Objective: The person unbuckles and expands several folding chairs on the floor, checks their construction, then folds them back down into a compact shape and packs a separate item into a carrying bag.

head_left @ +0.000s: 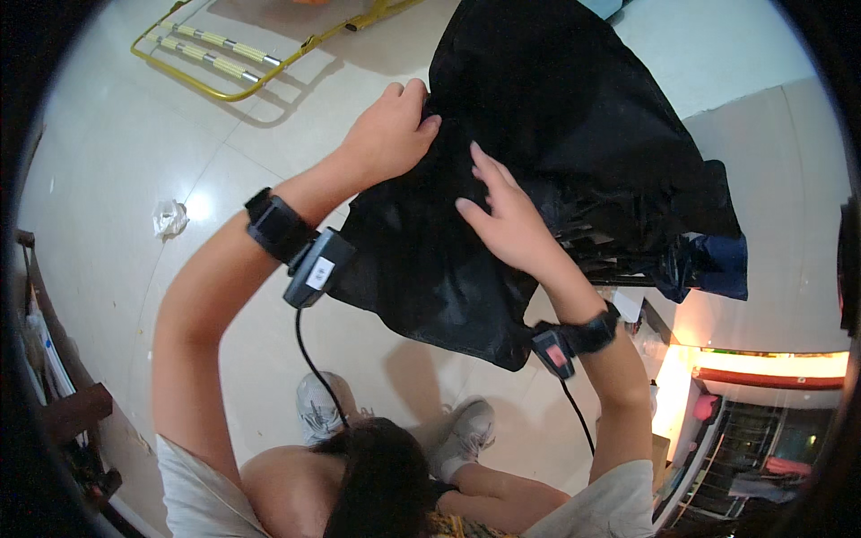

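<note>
A large sheet of black cloth (556, 117) hangs spread in front of me, above the floor. With its broad panels and pointed corners it looks like an umbrella canopy. At its left edge my left hand (392, 130) is closed, pinching the cloth between thumb and curled fingers. Over the middle of the cloth my right hand (508, 215) is open, its fingers stretched out and the thumb apart. I cannot tell whether it touches the cloth. Bunched, glossy black folds (610, 247) lie to the right of that hand, beside a dark blue piece (720, 264).
A yellow metal frame with striped bars (215, 58) stands at the far left. A crumpled white scrap (169, 218) lies on the tiled floor (117, 296). Black cables (309, 359) hang from devices strapped to my wrists. A lit shelf or rack (744, 439) is at lower right.
</note>
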### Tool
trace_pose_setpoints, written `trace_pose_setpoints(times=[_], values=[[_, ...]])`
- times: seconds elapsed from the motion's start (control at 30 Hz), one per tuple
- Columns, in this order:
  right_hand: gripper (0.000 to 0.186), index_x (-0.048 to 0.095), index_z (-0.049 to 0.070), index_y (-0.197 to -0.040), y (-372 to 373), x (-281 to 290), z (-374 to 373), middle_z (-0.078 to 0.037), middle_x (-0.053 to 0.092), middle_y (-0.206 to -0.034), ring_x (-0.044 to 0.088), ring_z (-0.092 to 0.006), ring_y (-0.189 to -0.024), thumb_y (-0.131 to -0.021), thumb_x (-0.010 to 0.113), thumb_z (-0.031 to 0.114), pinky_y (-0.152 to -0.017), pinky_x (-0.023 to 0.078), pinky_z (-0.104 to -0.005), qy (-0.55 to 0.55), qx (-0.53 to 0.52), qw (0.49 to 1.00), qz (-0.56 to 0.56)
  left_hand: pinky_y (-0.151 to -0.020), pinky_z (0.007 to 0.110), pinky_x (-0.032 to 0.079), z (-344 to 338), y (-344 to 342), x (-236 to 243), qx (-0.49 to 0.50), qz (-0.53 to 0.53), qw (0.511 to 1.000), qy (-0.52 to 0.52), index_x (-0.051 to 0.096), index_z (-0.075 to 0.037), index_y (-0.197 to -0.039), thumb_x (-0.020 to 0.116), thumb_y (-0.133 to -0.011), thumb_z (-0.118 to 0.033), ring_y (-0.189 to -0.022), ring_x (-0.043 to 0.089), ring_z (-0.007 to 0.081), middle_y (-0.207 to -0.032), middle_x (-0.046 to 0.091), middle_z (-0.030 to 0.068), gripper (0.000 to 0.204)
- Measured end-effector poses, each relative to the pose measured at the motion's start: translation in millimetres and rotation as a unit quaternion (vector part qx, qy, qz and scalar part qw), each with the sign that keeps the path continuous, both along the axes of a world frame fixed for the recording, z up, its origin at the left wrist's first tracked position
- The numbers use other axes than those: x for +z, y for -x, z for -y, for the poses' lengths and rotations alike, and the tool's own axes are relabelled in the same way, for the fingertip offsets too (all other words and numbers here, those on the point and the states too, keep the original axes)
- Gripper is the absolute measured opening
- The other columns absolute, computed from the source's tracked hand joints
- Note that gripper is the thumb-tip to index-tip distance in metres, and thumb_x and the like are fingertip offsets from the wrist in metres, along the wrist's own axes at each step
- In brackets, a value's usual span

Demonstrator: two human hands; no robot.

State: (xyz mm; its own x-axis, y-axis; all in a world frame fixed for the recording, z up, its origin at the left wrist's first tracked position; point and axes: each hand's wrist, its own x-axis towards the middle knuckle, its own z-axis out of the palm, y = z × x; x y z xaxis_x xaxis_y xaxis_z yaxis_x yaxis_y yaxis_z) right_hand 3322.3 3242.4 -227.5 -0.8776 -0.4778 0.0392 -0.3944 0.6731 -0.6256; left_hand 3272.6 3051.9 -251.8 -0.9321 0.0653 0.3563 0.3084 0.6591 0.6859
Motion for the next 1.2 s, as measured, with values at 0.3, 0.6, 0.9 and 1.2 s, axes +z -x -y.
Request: trace_pose_setpoints(times=[0.3,0.6,0.9,1.2], values=[[0.063,0.035,0.015,-0.13,22,-10,56,-0.027,0.027,-0.128,0.039,-0.0421,-0.112,-0.071,0.057,0.01,-0.094,0.036,-0.0423,-0.043,-0.026,0.997,-0.05,-0.075,0.039,0.044,10,34,-11,-0.001,-0.026,0.989,-0.143,0.058,0.0,-0.088,0.055,-0.076,-0.015,-0.082,0.054,0.0347,-0.083,0.056,0.0189,0.019],[0.054,0.049,0.017,-0.121,22,35,29,-0.022,0.031,-0.128,0.037,-0.0381,-0.115,-0.068,0.056,0.011,-0.094,0.034,-0.0442,-0.059,-0.038,0.992,-0.104,-0.063,0.039,0.046,1,48,64,-0.086,0.033,0.996,0.02,0.061,0.002,-0.087,0.059,-0.078,-0.02,-0.071,0.058,0.036,-0.077,0.061,0.021,0.024],[0.059,0.044,0.023,-0.128,24,52,-21,-0.022,0.02,-0.137,0.028,-0.0371,-0.124,-0.071,0.058,0.013,-0.1,0.028,-0.0432,-0.06,-0.027,0.997,-0.049,-0.058,0.046,0.044,-42,52,95,-0.046,0.052,0.97,0.233,0.06,0.0,-0.07,0.05,-0.083,-0.023,-0.067,0.054,0.0414,-0.07,0.057,0.0226,0.029],[0.076,0.022,0.012,-0.137,46,48,-70,-0.021,0.031,-0.133,0.034,-0.0345,-0.122,-0.069,0.056,0.011,-0.099,0.03,-0.0421,0.122,-0.031,0.99,0.06,-0.048,0.037,0.041,-99,38,104,0.024,0.024,0.988,0.151,0.059,0.0,-0.063,0.051,-0.085,-0.027,-0.049,0.055,0.0269,-0.051,0.054,0.0134,0.036]])
